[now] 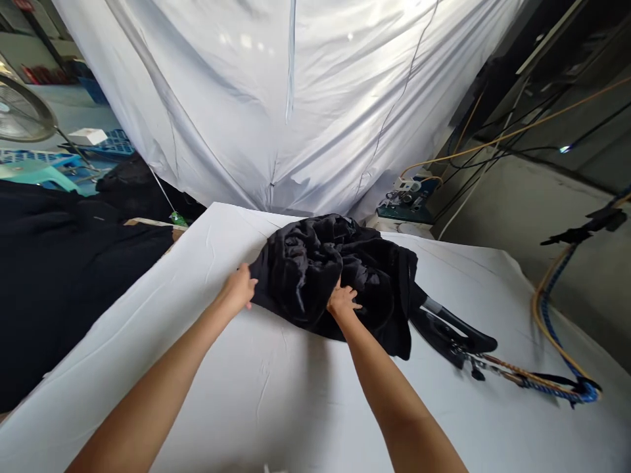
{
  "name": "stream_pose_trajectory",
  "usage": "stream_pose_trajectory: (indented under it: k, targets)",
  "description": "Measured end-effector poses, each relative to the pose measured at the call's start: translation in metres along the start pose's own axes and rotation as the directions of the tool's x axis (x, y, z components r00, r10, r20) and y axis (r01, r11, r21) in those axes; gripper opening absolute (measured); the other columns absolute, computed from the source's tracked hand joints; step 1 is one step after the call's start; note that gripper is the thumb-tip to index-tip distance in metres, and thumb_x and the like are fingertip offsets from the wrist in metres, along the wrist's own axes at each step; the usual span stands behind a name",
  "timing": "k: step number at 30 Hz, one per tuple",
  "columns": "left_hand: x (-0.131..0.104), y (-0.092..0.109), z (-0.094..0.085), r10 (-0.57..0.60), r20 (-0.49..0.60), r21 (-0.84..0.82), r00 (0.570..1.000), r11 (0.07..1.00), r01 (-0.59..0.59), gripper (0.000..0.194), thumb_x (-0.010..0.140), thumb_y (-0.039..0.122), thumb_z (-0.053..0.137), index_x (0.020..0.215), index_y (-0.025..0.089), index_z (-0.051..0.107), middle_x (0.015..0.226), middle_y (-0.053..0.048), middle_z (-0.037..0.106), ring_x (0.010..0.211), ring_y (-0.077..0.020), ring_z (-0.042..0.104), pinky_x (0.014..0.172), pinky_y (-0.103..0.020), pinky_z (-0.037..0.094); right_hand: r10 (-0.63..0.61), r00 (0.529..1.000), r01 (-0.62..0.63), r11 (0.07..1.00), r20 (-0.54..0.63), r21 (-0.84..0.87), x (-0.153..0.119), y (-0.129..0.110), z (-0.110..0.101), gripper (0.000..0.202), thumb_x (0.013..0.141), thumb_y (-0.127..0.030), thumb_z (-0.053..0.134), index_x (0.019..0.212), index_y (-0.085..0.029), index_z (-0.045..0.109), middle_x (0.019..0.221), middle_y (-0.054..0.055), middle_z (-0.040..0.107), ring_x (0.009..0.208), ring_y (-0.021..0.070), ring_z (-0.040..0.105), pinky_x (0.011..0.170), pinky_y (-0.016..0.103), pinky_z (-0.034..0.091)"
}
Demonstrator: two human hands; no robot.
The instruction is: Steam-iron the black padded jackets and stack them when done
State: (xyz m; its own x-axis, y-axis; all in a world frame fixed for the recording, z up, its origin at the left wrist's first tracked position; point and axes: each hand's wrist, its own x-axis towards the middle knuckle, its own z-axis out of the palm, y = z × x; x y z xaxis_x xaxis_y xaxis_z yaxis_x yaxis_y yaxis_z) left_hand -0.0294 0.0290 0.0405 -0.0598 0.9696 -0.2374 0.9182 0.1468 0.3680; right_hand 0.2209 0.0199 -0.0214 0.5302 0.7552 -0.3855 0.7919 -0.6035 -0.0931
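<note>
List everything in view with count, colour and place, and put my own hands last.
garment: one, black, on the table
iron: one, black, at the garment's right edge
hoses: at least two, blue and orange, right
table: one, white-covered, centre
hanging sheet: white, behind the table; count unclear
machine: one, white and dark green, back right
cables: several, orange, black, white, upper right
dark fabric: navy or black, left; count unclear
fan: one, grey, far left
crates: at least two, blue, upper left
box: one, white, upper left
left hand: one, bare, at the garment's left edge
right hand: one, bare, on the garment
</note>
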Motion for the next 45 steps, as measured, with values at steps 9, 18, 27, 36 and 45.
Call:
stream_pose_trajectory:
  k: [9,18,27,36,45]
  targets:
    - [-0.059,-0.015,0.043,-0.136,-0.04,0.394,0.99,0.908,0.14,0.033,0.079,0.005,0.032,0.105,0.012,0.052,0.099,-0.017,0.06,0.092,-0.025,0.059,0.072,-0.036,0.044,-0.23,0.971,0.227,0.973,-0.063,-0.051,0.0,0.009,-0.015,0.078,0.074,-0.041,0.057,0.139,-0.028,0.016,0.125,0.016,0.037,0.115,0.0325,0.033,0.084,0.046,0.035]
    - [-0.055,0.014,0.092,0.696,0.188,0.206,0.693,0.662,-0.72,0.052,0.075,0.043,0.054,0.126,0.034,0.045,0.131,-0.01,0.043,0.121,-0.034,0.033,0.098,-0.057,0.018,-0.583,0.803,0.549,0.805,-0.127,-0.225,-0.051,0.097,0.027,0.047,0.074,-0.042,0.051,0.116,-0.02,0.052,0.123,0.012,0.048,0.114,0.0291,0.035,0.094,0.041,0.024]
    - [0.02,0.019,0.084,0.459,0.249,0.234,0.853,0.826,-0.513,0.08,0.059,0.06,0.062,0.13,0.029,0.042,0.143,-0.015,0.023,0.13,-0.0407,0.013,0.099,-0.061,0.007,-0.562,0.765,0.547,0.825,-0.313,-0.143,-0.051,0.128,0.027,0.048,0.074,-0.032,0.049,0.12,-0.016,0.05,0.121,0.012,0.046,0.111,0.0265,0.034,0.094,0.038,0.025]
    - [-0.039,0.044,0.136,0.784,0.169,0.149,0.598,0.579,-0.801,0.061,0.076,0.015,0.046,0.133,0.032,0.034,0.136,-0.005,0.04,0.13,-0.0303,0.019,0.1,-0.065,0.005,-0.425,0.869,0.36,0.894,-0.252,-0.268,-0.045,0.156,0.029,0.048,0.076,-0.017,0.045,0.122,-0.032,0.048,0.117,0.006,0.048,0.107,0.0244,0.036,0.088,0.036,0.025]
    - [-0.081,0.06,0.133,0.776,0.367,0.134,0.513,0.502,-0.854,0.056,0.071,0.014,0.049,0.124,0.033,0.048,0.132,-0.01,0.042,0.125,-0.0327,0.028,0.098,-0.065,0.01,-0.455,0.874,0.446,0.89,-0.168,-0.088,-0.073,0.211,0.036,0.035,0.074,-0.011,0.04,0.1,-0.019,0.062,0.097,0.006,0.057,0.094,0.0192,0.045,0.08,0.027,0.032]
